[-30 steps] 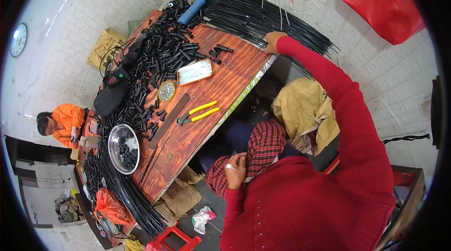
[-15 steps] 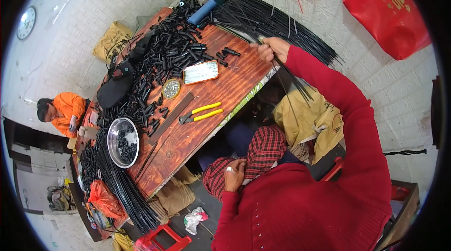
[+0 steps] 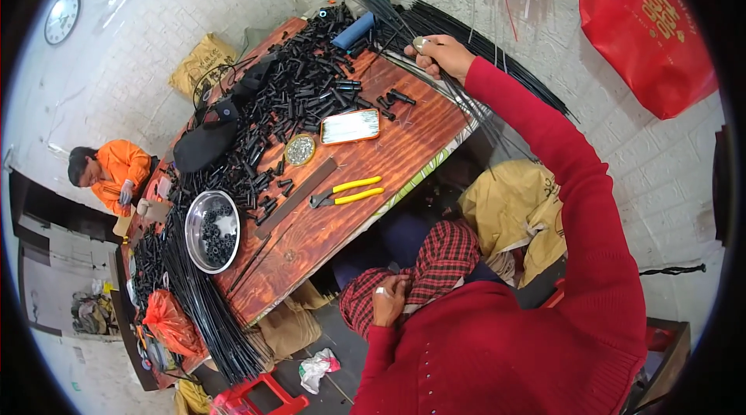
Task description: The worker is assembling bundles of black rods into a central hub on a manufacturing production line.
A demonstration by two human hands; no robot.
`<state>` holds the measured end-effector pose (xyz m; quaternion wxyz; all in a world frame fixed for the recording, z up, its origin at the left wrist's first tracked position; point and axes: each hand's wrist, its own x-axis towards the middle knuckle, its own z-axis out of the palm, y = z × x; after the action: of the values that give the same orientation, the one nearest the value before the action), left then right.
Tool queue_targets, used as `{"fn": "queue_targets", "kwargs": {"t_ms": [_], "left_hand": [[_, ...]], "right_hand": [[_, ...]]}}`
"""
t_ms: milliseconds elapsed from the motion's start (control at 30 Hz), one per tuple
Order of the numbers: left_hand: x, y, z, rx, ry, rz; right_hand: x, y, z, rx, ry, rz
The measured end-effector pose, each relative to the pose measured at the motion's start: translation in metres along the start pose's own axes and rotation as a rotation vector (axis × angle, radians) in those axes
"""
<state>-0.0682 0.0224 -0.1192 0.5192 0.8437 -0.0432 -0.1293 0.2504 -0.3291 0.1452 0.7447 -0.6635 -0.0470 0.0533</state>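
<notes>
At the far right corner of the table, my right hand (image 3: 440,57) is closed around thin black rods (image 3: 486,121). The rods stick out past both sides of the fist, toward the wall and down beside my sleeve. Behind that hand lies a large pile of similar black rods (image 3: 513,65). My left hand (image 3: 388,302) rests on the red plaid cloth (image 3: 447,254) over my lap, fingers curled, a white wrap on one finger. Whatever may be inside its fingers is hidden.
On the wooden table (image 3: 412,139) are cutting pliers (image 3: 347,191), a tray of thin pieces (image 3: 350,127), a metal bowl (image 3: 191,240) and heaped black tubular parts (image 3: 291,88). A person in orange (image 3: 123,170) sits at the far left. A red stool (image 3: 284,398) stands below.
My right hand has moved farther over the rod pile, lifting the held rods so their ends reach toward the wall. My left hand stays on my lap. The view has shifted slightly.
</notes>
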Motion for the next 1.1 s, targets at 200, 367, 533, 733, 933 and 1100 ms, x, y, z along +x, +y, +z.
{"fn": "queue_targets", "kwargs": {"t_ms": [200, 367, 533, 733, 933, 1100], "left_hand": [[0.007, 0.030, -0.003, 0.002, -0.029, -0.045], [0.020, 0.011, 0.000, -0.013, 0.061, 0.044], [0.002, -0.001, -0.012, -0.201, 0.115, -0.066], [-0.003, 0.018, -0.010, 0.156, -0.012, -0.002], [-0.003, 0.041, -0.014, 0.020, -0.028, -0.047], [-0.005, 0.112, -0.028, -0.390, -0.154, 0.156]], "right_hand": [[-0.009, -0.003, -0.015, 0.040, 0.120, -0.136], [0.002, -0.036, -0.001, 0.056, 0.157, -0.299], [0.028, -0.027, 0.038, 0.161, -0.018, -0.504], [0.020, 0.067, -0.007, 0.299, 0.132, -0.567], [-0.020, 0.021, 0.040, 0.175, 0.096, -0.496], [-0.097, 0.018, 0.066, 0.121, -0.047, -0.327]]}}
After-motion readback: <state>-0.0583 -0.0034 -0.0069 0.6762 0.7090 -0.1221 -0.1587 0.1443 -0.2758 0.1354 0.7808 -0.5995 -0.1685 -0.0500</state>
